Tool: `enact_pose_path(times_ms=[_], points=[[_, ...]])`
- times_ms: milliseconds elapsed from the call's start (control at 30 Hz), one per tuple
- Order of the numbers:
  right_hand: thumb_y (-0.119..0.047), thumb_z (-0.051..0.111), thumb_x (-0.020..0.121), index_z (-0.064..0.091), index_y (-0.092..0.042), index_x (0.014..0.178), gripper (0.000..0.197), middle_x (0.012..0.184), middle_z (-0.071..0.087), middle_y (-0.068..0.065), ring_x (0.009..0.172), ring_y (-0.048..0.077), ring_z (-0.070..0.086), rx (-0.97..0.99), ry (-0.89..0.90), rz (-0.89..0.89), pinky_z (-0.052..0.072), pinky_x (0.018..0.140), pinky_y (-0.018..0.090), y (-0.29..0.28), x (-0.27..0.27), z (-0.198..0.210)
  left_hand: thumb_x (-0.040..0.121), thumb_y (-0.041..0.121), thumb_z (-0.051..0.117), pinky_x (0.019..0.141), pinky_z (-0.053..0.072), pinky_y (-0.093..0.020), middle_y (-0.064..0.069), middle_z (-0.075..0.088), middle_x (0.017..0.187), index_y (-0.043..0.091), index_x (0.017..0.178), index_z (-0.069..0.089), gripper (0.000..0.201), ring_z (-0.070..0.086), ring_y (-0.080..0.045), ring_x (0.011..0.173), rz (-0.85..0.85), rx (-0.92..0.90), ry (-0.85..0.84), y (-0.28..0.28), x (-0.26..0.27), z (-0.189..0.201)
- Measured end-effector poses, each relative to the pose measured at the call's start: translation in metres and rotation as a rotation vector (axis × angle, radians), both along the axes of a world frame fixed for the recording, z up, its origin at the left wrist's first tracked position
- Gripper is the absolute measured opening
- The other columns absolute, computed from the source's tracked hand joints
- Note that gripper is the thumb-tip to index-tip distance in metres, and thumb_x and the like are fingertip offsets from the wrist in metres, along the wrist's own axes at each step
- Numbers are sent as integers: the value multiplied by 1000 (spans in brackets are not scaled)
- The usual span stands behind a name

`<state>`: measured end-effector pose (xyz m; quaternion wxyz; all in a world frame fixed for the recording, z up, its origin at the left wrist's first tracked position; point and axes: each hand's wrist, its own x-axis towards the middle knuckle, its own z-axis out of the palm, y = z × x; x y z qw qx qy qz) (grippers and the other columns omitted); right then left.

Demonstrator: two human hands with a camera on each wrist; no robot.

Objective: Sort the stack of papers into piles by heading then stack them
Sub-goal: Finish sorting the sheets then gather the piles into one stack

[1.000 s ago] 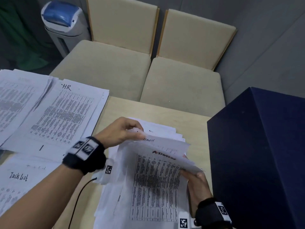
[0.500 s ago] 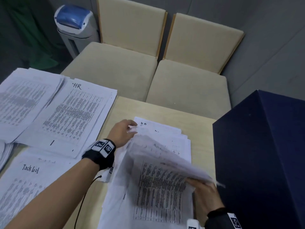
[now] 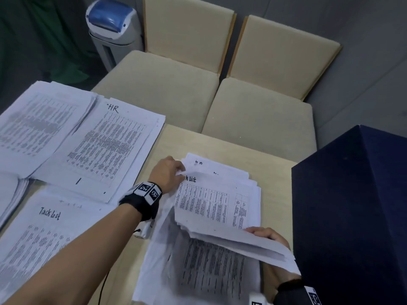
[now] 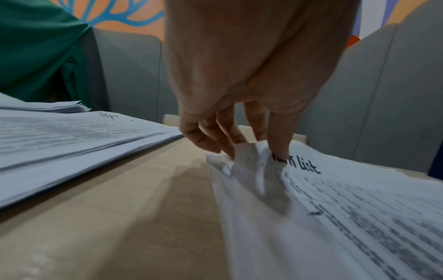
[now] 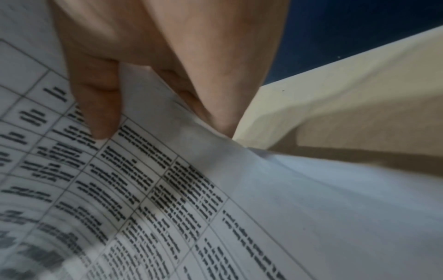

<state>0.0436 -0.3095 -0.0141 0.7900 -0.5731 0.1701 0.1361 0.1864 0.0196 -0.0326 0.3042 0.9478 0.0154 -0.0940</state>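
While the left forearm reaches in from the lower left across the table (image 3: 198, 139), the left hand (image 3: 168, 172) bends down at the wrist and pinches the far left corner of a sheet headed "Task list" (image 3: 211, 201); the left wrist view shows the fingers (image 4: 279, 136) curled onto the crumpled corner. That sheet tops the unsorted stack (image 3: 220, 170) at the table's right side. The right hand (image 3: 269, 235) sits at the stack's near right edge, thumb (image 5: 95, 106) on top of a lifted bundle of sheets (image 3: 242, 241) and the other fingers underneath, so the bundle is raised off the printed page (image 3: 211, 269) below it (the print there is blurred).

Just right of that hand stands a dark blue box (image 3: 352, 205), leaving little room on that side. A strip of bare tabletop runs between the stack and the sorted piles on the left: the HR pile (image 3: 105, 148), the Task List pile (image 3: 44, 234) nearer the person, and a further pile (image 3: 39, 122) at the far left whose heading cannot be read. Two beige chairs (image 3: 259, 111) stand against the table's far edge.
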Motion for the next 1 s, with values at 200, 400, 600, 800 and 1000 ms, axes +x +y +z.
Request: enact_pose_path(times_ms=[200,400,600,800,1000], points=[[-35,92,50,77,-13,100,57,107,75,12,101,20,71,-155,105,-120,58,88,34,2,7,13,85,49,62,86,46,-29,7,68,107,21,102,67,33,62,-11,98,175,-441,-158,-5,-37,36],[0,62,84,59,-4,125,42,125,68,17,118,29,65,124,51,-319,58,88,36,15,6,61,81,58,67,71,57,-44,-7,73,87,10,93,68,49,68,-29,76,64,-896,192,-40,-125,76],[-8,70,85,62,-2,126,42,116,74,8,97,10,72,-170,-129,-257,55,67,13,49,-15,121,85,29,72,76,53,-58,-13,73,89,12,96,70,20,70,-31,81,204,-955,-117,-62,-154,120],[-16,74,85,56,-8,123,43,100,62,-25,77,-26,58,-280,-412,-255,38,66,-8,66,-31,174,82,11,76,67,57,-24,2,74,89,12,92,71,12,71,-12,80,253,-971,-437,-62,-171,170],[-17,80,80,67,-12,104,28,93,78,-5,90,7,73,-375,-312,12,58,90,37,73,-28,124,80,12,79,70,61,-34,-9,76,95,4,102,69,25,73,-29,90,366,-1033,-152,-57,-163,121]])
